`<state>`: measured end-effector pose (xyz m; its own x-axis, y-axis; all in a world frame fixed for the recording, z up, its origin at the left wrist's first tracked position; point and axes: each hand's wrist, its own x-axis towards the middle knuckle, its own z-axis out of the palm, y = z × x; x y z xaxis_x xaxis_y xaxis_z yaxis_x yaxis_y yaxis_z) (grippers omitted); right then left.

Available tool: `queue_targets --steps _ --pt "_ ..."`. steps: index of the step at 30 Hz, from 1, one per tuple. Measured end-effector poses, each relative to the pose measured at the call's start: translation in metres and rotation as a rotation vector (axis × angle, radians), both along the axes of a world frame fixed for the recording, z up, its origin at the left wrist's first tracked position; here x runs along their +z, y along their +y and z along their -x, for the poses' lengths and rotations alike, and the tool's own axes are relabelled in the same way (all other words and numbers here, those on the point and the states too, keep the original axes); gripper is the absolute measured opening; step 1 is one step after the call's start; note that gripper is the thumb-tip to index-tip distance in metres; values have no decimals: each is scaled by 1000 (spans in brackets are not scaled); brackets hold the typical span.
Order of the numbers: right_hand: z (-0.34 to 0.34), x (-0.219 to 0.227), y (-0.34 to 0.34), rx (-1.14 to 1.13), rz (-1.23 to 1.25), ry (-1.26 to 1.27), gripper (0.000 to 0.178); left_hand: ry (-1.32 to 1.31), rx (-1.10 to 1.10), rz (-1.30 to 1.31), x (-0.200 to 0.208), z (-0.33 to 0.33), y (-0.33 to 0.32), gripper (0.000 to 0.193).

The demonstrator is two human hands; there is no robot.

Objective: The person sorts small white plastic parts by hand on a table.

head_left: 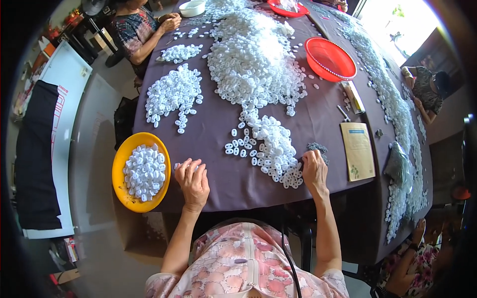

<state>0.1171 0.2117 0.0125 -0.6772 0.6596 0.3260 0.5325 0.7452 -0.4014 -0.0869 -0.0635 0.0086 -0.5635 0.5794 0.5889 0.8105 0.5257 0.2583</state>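
Note:
My left hand rests at the table's near edge, just right of a yellow bowl. Its fingers curl down over a few small white oval plastic pieces with two holes each, partly hidden beneath them. Inside the bowl lies a heap of the same white pieces. My right hand is closed, fingertips pinched together and lowered at a small pile of thin dark grey bits. What it pinches is hidden. Left of it, a trail of white pieces runs back to a big mound.
Smaller white piles lie at left. A red basket, a brown booklet and a narrow box are at right. Another person works at far left; others sit along the right side. A cardboard box stands below the bowl.

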Motion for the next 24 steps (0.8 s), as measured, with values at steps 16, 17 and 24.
queue_targets --steps 16,17,24 --pt "-13 -13 -21 -56 92 352 3 -120 -242 -69 8 -16 68 13" --pt "-13 -14 -21 -60 94 355 3 -118 -245 -66 8 -16 71 13" --pt "-12 -13 -19 -57 80 355 6 -120 -271 -41 8 -20 90 13"
